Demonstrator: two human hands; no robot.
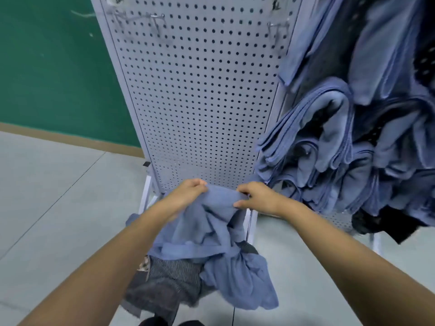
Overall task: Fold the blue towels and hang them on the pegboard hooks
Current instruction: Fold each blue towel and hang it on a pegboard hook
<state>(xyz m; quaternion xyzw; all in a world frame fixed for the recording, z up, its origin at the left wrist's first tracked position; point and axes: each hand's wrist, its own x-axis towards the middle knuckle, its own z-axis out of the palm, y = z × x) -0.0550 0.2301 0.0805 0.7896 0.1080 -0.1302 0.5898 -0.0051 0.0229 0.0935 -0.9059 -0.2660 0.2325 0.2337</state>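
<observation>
I am at the folding step. I have one blue towel [211, 234] lifted by its top edge, low down in front of the white pegboard [200, 90]. The rest of it hangs crumpled over a heap of grey cloth [164, 281] on the floor.

My left hand [188, 194] grips one end of that edge, fingers curled round the cloth. My right hand [256, 198] pinches the other end between thumb and fingers. The two hands are near each other, with a short, fairly taut stretch of edge between them; neither is spread.

Next, I judge, the towel needs shaking out and my hands drawn apart along the edge to find the corners. The lower part is bunched and would not fold flat as it hangs. After that it goes on a hook. Two bare hooks [156, 17] show high on the board, and the panel to the right already carries many folded towels [329, 137].
</observation>
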